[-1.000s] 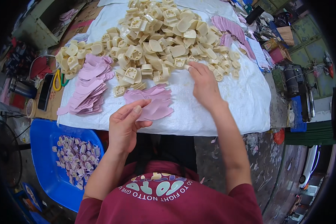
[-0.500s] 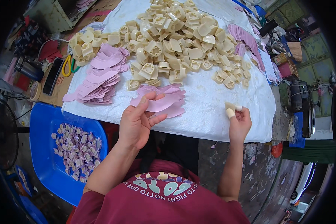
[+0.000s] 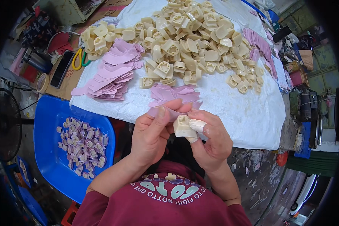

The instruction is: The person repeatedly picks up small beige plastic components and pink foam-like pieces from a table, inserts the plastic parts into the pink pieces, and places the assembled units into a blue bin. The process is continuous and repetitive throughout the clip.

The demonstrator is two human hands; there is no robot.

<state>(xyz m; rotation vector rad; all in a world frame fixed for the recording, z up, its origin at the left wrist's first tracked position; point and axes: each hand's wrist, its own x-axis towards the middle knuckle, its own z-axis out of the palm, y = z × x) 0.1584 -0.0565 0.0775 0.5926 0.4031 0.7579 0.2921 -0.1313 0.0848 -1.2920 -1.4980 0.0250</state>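
- Lilac strip is sitting pinched in the left hand, partly hidden.
- Right hand is gripping a cream moulded piece, covering its right edge.

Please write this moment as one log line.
left hand: holds pink strip; right hand: holds cream piece; blue tub: small pieces

Workshop, heaped cream parts, stacked pink strips, scrap-littered floor

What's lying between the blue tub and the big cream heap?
In the head view, a stack of pink strips lies on the white sheet between tub and heap.
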